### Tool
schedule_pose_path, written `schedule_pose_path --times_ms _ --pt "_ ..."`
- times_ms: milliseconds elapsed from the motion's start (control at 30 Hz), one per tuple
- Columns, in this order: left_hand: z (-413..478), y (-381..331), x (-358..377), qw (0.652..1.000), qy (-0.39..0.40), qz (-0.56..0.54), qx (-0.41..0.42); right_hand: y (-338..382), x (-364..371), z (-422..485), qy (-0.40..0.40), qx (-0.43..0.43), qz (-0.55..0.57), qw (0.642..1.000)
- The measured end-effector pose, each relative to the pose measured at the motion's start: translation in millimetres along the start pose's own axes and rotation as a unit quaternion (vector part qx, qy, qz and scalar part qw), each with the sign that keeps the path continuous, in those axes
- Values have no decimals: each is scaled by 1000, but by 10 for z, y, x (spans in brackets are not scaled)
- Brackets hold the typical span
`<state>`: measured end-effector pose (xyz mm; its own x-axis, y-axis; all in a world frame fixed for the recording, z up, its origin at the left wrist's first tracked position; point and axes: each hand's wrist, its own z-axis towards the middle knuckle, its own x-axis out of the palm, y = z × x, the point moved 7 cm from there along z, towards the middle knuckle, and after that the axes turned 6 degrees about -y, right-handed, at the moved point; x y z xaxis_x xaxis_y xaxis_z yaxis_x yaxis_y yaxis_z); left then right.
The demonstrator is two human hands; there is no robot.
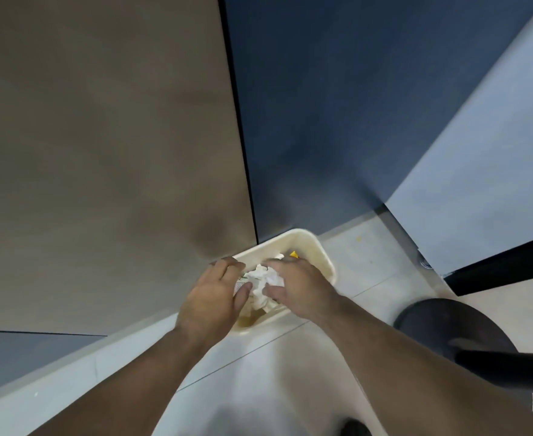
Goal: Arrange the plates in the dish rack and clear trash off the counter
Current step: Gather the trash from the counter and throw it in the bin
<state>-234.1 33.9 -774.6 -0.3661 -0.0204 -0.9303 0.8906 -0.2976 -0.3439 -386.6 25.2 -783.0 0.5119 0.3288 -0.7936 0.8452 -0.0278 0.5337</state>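
Note:
A cream plastic trash bin (pixel 317 247) stands on the floor in the corner where a brown panel meets a dark blue one. Over its mouth both my hands hold a wad of crumpled white paper (pixel 260 283). My left hand (pixel 214 297) curls round the wad's left side, where a small printed wrapper (pixel 239 283) also shows. My right hand (pixel 293 286) grips the right side. A yellow scrap (pixel 294 254) lies inside the bin behind the hands. No plates or dish rack are in view.
A tall brown cabinet face (pixel 101 136) fills the left, a dark blue panel (pixel 321 105) the middle, a pale blue surface (pixel 494 152) the right. A round black stool base (pixel 453 328) stands on the pale tiled floor (pixel 365 272) at right.

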Motion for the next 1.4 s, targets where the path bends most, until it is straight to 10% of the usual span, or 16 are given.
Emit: schedule_pose_path --times_ms 367,1000,1400 --pt "45 -218 -978 1000 20 -15 2 229 -722 -384 -72 -30 -23 997" --pt "233 -1681 -5498 979 -137 -45 144 3335 -4214 -1816 -193 -135 11 972" --pt "298 -1024 -6914 970 -210 -56 105 4450 -4656 -2104 -211 -124 9 970"
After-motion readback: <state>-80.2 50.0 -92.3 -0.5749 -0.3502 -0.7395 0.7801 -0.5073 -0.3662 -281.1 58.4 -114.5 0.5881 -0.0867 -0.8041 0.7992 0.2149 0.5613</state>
